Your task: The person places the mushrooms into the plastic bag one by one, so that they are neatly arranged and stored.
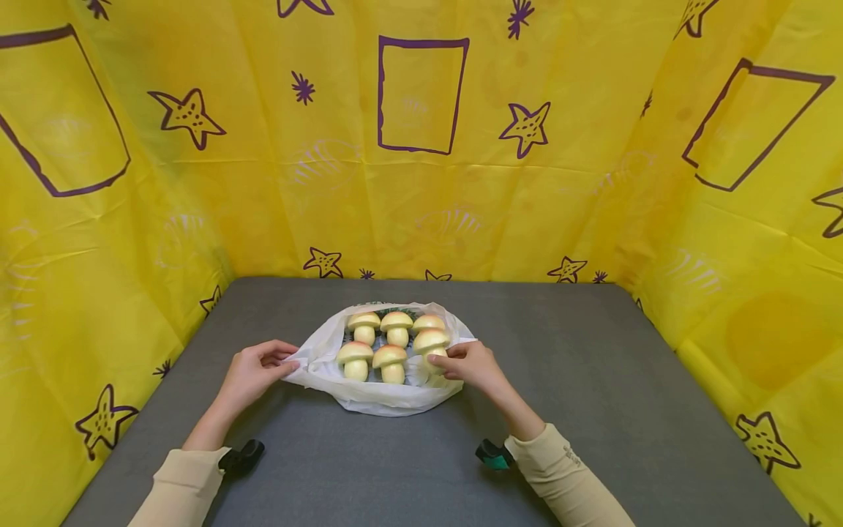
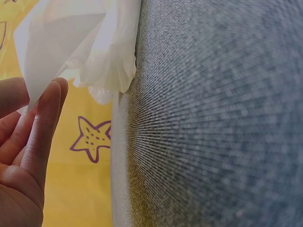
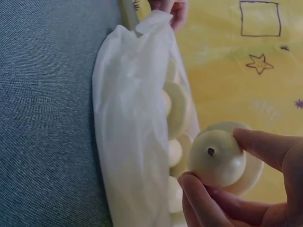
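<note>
A white, thin bag [image 1: 395, 402] lies spread on the table, with several pale yellow mushrooms [image 1: 356, 359] in its opening, their caps tinged orange. At its left end, my left hand [image 1: 253, 375] pinches a corner between thumb and fingers; the left wrist view shows the bag's white sheet [image 2: 61, 38] stretched up from that pinch. My right hand [image 1: 477, 366] grips one mushroom [image 1: 431, 340] by its stem at the bag's right side. In the right wrist view this mushroom [image 3: 218, 158] shows its stem end with a small dark spot. It partly covers another mushroom [image 1: 429, 322] behind it.
The dark grey table [image 1: 560, 329] is bordered by a yellow curtain [image 1: 421, 205] with purple drawings at the back and both sides. Black wrist devices [image 1: 242, 457] sit at both cuffs. Dark green patterning [image 1: 388, 311] shows at the bag's back edge.
</note>
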A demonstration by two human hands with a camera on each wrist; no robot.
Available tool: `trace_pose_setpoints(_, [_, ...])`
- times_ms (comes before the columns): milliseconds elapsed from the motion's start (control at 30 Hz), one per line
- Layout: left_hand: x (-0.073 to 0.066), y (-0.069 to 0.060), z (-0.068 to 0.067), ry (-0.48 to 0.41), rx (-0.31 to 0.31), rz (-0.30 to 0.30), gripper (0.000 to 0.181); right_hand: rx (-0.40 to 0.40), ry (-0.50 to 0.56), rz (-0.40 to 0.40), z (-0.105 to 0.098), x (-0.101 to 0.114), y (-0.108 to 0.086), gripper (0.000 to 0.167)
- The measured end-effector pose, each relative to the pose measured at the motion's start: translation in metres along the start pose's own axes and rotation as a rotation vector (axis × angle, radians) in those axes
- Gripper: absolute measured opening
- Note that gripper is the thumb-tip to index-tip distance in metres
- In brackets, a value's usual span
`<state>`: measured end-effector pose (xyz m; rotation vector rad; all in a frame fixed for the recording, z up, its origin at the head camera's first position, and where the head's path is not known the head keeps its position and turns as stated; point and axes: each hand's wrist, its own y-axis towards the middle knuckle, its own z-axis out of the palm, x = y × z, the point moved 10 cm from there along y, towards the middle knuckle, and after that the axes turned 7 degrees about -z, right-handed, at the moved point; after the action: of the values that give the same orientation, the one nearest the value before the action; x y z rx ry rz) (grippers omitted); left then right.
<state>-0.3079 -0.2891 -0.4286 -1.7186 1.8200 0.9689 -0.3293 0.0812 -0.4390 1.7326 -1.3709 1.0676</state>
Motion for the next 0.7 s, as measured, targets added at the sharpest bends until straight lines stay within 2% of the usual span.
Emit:
trace_pose_setpoints(267, [0.0, -0.001, 0.0, 0.002, -0.013, 0.011, 0.023, 0.011, -0.072, 0.01, 0.012, -0.011, 0.001, 0.035])
trace_pose_setpoints(700, [-0.003, -0.003, 0.0, -0.02, -0.013, 0.017, 0.024, 0.008, -0.162, -0.028, 0.016, -0.009, 0.0, 0.031])
